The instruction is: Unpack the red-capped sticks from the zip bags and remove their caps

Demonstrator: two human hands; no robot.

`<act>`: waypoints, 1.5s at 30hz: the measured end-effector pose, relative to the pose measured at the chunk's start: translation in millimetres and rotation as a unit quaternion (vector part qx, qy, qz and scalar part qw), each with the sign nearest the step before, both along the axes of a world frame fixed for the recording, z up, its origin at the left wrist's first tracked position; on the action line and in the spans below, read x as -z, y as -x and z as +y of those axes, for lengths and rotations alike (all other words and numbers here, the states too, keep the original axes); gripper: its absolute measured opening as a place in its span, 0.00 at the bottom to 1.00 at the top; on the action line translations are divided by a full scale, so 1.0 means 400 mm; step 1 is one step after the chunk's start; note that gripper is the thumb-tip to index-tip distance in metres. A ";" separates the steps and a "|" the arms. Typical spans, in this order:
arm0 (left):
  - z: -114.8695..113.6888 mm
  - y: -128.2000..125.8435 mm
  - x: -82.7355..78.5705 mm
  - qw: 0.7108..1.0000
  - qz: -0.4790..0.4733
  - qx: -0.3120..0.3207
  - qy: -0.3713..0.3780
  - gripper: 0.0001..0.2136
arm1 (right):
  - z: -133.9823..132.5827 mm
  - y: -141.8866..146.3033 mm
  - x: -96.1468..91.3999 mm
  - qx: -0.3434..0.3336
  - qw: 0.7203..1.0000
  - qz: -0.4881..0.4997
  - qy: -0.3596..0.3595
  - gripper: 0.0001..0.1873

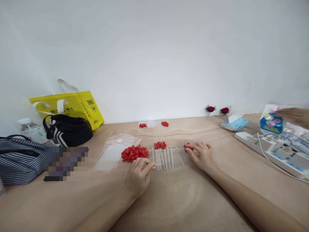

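Note:
A row of clear thin tubes [170, 158] lies on the tan table [169, 199] in front of me. My left hand [140, 174] rests at the row's left end, fingers pinched on one clear tube. My right hand [201, 154] sits at the row's right end, fingers closed on a red cap [188, 147]. A heap of loose red caps [134, 153] lies just left of the tubes. Behind the row lie a few tubes with red caps fitted [159, 143].
Empty clear zip bags [116, 149] lie left of the caps; two filled ones [153, 124] lie near the wall. Yellow bag [72, 106], black bag [65, 130], striped bag [20, 159] and bottle [30, 129] at left. Tissue pack [235, 123], power strips [270, 148], another person's hand [294, 116] at right.

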State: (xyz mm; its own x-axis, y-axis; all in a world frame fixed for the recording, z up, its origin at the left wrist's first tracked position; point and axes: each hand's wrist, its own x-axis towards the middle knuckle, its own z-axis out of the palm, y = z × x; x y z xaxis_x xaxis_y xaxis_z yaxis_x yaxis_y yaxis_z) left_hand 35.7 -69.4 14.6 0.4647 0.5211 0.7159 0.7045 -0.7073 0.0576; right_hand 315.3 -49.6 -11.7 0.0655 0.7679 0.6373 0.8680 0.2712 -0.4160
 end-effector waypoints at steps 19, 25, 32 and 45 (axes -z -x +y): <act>0.135 -0.308 -0.019 0.942 0.044 -0.090 0.320 0.11 | 0.105 -0.063 -0.006 0.195 0.943 0.015 0.270 0.22; 0.136 -0.307 -0.019 0.945 0.046 -0.093 0.311 0.09 | 0.104 -0.057 0.000 0.186 0.946 0.010 0.266 0.21; 0.106 -0.173 -0.021 0.969 -0.015 -0.044 0.244 0.05 | 0.100 -0.064 0.002 0.199 0.950 0.017 0.241 0.20; 0.069 0.049 0.030 0.993 -0.043 0.042 0.100 0.06 | 0.193 0.196 -0.100 0.080 0.939 -0.007 0.335 0.13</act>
State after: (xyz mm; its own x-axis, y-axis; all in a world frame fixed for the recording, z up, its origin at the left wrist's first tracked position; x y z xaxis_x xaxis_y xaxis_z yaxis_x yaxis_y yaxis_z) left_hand 16.2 -41.7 2.8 0.4541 0.6180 0.6417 0.6293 -0.7324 0.2599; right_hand 236.7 27.6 28.2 0.2095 0.9777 0.0173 0.8824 -0.1814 -0.4341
